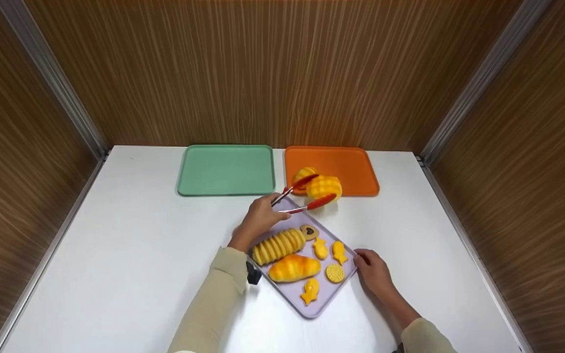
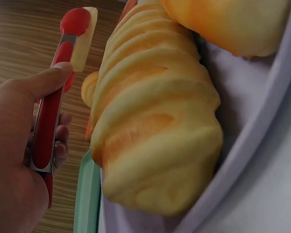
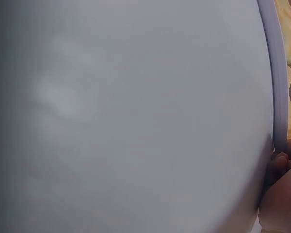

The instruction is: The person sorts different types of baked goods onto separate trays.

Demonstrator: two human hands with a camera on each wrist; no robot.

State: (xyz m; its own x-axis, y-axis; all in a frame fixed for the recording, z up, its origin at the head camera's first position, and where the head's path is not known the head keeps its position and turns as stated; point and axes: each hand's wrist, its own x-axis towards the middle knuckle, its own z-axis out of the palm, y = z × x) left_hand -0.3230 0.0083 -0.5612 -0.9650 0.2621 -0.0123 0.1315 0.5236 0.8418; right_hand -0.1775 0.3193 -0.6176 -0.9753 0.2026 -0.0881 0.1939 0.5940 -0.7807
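"Bench (image 1: 130, 245) first, then the trays?"

"Green tray (image 1: 226, 169) upper centre, orange tray (image 1: 353, 166) to its right; lilac tray (image 1: 324, 294) cornerwise at lower centre, perhaps set close for easy reach. It bears a ridged roll (image 1: 279, 246) and a croissant (image 1: 295, 268)."

"And the hands?"

"The left hand (image 1: 263, 215), mid-frame, is closed round red tongs (image 1: 322, 201). The right hand (image 1: 375, 272), lower right of centre, has its fingers curled on the lilac tray's right corner, probably steadying it."

"What's in the tongs?"

"A scored bun (image 1: 324, 187) between their spread tips, at the orange tray's near edge; touching it, I can't tell. Gripping both sides should stop it rolling."

"Smallest?"

"Three fish-shaped biscuits (image 1: 311, 289), on the lilac tray."
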